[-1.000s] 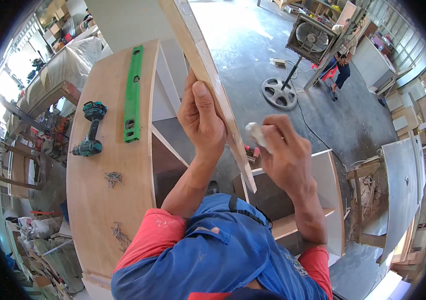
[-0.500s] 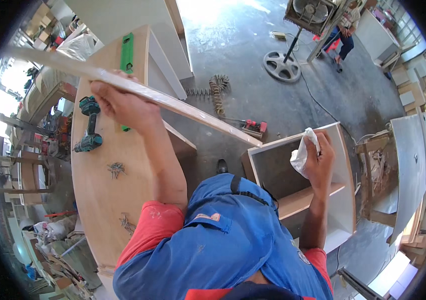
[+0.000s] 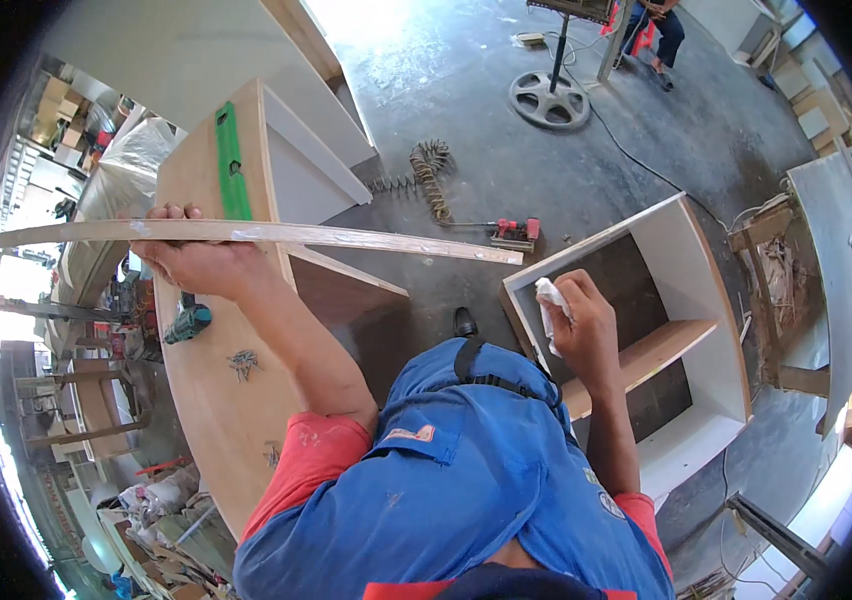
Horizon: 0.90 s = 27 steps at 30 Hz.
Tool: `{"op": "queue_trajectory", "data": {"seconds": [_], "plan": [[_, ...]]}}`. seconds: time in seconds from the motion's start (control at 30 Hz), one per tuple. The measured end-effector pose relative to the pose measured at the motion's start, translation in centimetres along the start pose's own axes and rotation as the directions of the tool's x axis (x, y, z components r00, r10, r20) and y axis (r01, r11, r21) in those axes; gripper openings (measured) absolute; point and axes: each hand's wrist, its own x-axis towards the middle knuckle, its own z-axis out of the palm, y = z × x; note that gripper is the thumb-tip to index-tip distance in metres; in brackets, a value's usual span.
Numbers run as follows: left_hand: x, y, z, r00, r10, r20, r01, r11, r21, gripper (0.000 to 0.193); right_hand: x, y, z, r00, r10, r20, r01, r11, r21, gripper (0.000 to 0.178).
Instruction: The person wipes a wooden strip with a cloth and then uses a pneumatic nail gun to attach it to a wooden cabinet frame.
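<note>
My left hand [image 3: 196, 265] is wrapped round a long, narrow wooden board [image 3: 366, 238], held on edge above the workbench-like wooden panel [image 3: 208, 420]. Whitish smears show along the board's edge. In my right hand [image 3: 588, 328] the closed fingers pinch a crumpled white plastic bag [image 3: 550, 308], over the open box-like cabinet [image 3: 681, 462] with its inner shelf. A green level [image 3: 230, 165] lies on the panel beyond my left hand. Partly behind my left hand and the board is a teal cordless drill [image 3: 188, 323]. Loose screws [image 3: 243, 364] lie in a small pile nearer me.
A red air nailer [image 3: 516, 236] lies on the floor, joined to a coiled hose [image 3: 432, 190]. Further off stand a round fan base [image 3: 550, 104] and a seated person [image 3: 658, 42]. A cable [image 3: 636, 155] crosses the floor on the right. White panels [image 3: 291, 150] stand behind the bench.
The board has swung from a steep slant to nearly level across the view, its left end coming down nearer me. My right hand has moved left and a little lower with the bag.
</note>
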Motion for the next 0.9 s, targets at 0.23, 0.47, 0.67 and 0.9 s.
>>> {"op": "queue_trajectory", "data": {"seconds": [0.23, 0.47, 0.67, 0.9], "plan": [[-1.3, 1.5, 0.8, 0.994, -0.004, 0.107, 0.013, 0.996, -0.087, 0.035, 1.3, -1.8, 1.0, 0.99, -0.095, 0.107, 0.115, 0.972, -0.204, 0.017], [-1.6, 2.9, 1.0, 0.97, 0.007, 0.242, 0.045, 0.977, -0.207, 0.04, 1.8, -1.5, 1.5, 0.975, -0.078, 0.209, 0.134, 0.954, -0.268, 0.017], [-1.6, 2.7, 0.5, 0.962, 0.017, 0.274, 0.044, 0.976, -0.214, 0.043, 1.9, -1.9, 1.5, 0.972, -0.04, 0.233, 0.106, 0.955, -0.278, 0.016], [-1.5, 2.9, 0.7, 0.952, 0.002, 0.306, 0.118, 0.92, -0.373, 0.042, 2.1, -1.9, 1.4, 0.969, -0.039, 0.244, 0.107, 0.957, -0.269, 0.017]]}}
